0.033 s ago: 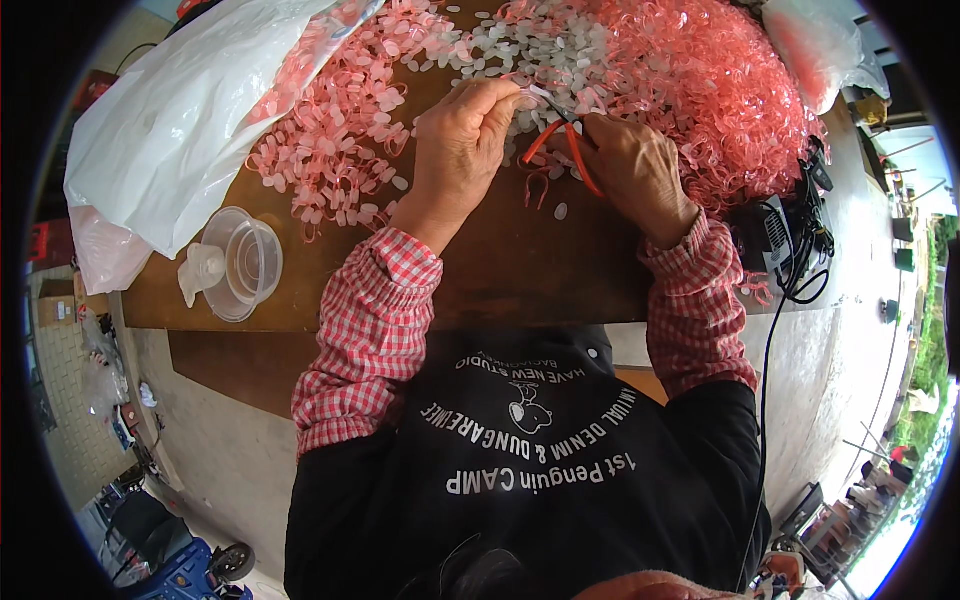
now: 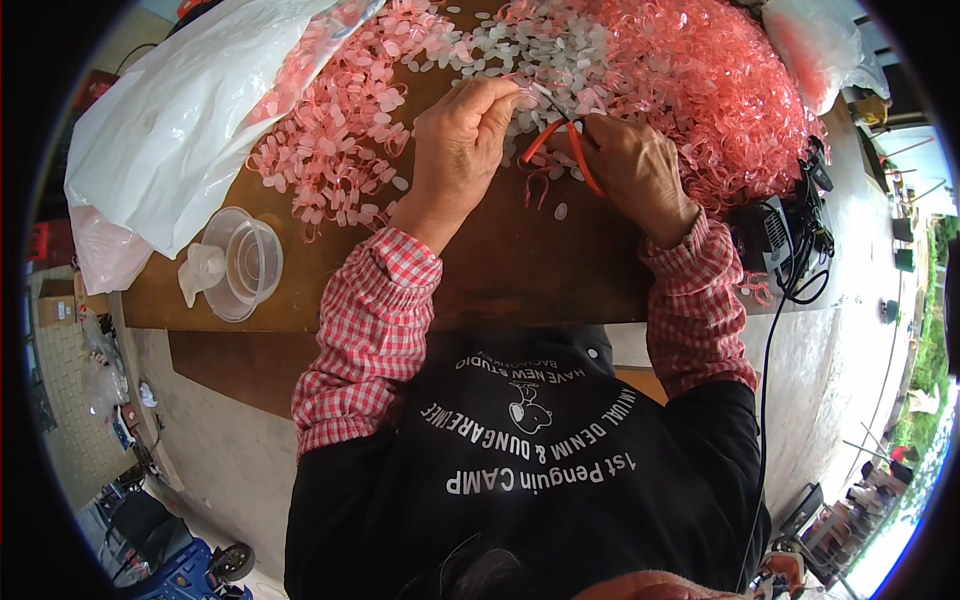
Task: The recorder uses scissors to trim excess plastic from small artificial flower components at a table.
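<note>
While much seems left, some looks done

Upper-left pink pieces (image 2: 335, 165) may be finished. Upper centre, our left hand (image 2: 462, 128) pinches a pale piece (image 2: 533, 91); our right hand (image 2: 643, 168) grips an orange-handled tool (image 2: 581, 158). The upper-right pink heap (image 2: 710, 110) seems unworked.

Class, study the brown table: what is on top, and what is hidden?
Pink pieces, pale ovals and a clear round tub are on the brown table; a white bag covers its far left. The tabletop beneath the heaped pieces and bag cannot be seen.

Pink pieces (image 2: 700, 120) – glossy plastic; sleeves (image 2: 375, 330) – matt cloth.
</note>
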Available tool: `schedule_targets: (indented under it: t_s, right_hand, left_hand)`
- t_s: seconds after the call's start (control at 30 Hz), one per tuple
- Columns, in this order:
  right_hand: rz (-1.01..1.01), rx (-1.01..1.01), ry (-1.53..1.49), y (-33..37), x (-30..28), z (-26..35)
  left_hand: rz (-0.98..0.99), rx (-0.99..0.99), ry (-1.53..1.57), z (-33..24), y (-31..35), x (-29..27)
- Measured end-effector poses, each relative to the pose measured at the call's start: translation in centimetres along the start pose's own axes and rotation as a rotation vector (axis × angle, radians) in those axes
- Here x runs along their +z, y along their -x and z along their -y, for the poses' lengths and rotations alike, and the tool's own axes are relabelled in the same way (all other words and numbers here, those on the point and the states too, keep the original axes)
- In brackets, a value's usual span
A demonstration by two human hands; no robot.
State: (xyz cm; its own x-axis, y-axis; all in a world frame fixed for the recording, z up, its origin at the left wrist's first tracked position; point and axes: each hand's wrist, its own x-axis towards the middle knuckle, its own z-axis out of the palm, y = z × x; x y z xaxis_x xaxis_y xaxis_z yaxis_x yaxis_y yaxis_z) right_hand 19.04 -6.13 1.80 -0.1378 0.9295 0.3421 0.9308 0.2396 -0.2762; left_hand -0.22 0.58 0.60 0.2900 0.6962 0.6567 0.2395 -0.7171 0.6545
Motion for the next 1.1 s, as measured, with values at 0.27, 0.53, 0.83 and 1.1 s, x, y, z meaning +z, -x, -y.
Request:
schedule_targets:
  t_s: [0.27,0.53,0.83,1.1]
  right_hand:
    - [-0.065,0.088,-0.081,-0.4,-1.2,-0.5]
    - [-0.094,0.027,-0.070,-0.2,-0.2,0.2]
    - [-0.125,-0.081,-0.103,-0.2,0.2,-0.1]
    - [-0.115,-0.077,-0.060,-0.1,0.2,0.7]
  left_hand:
    - [-0.109,-0.485,0.683,-0.2,0.0,-0.4]
    - [-0.101,-0.982,1.167,-0.6,0.3,-0.1]
    - [0.041,-1.007,1.163,-1.2,0.9,0.8]
    - [-0.030,-1.033,1.157,-1.5,0.7,0.9]
